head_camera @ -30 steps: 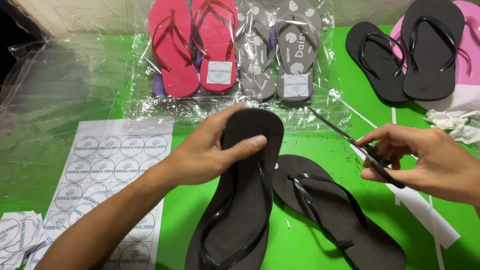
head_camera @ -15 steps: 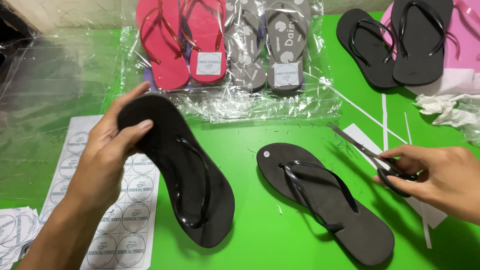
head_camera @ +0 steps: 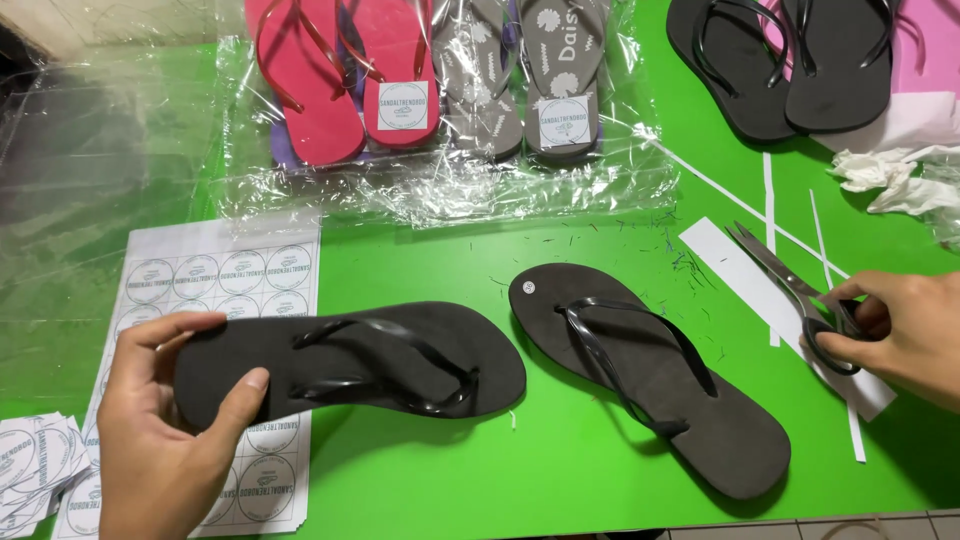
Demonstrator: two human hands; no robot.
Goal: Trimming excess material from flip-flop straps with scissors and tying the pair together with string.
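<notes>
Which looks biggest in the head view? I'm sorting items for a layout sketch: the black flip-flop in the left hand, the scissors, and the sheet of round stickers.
1. Sheet of round stickers, partly covered, though it shows the widest spread.
2. Black flip-flop held in the left hand; raised nearer the camera, so its lead is unsure.
3. Scissors in the right hand.

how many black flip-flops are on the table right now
4. One black flip-flop is held at its heel by the left hand; one lies on the green table mid-right; two sit at the top right, cut off by the frame. Others may be out of view.
</notes>
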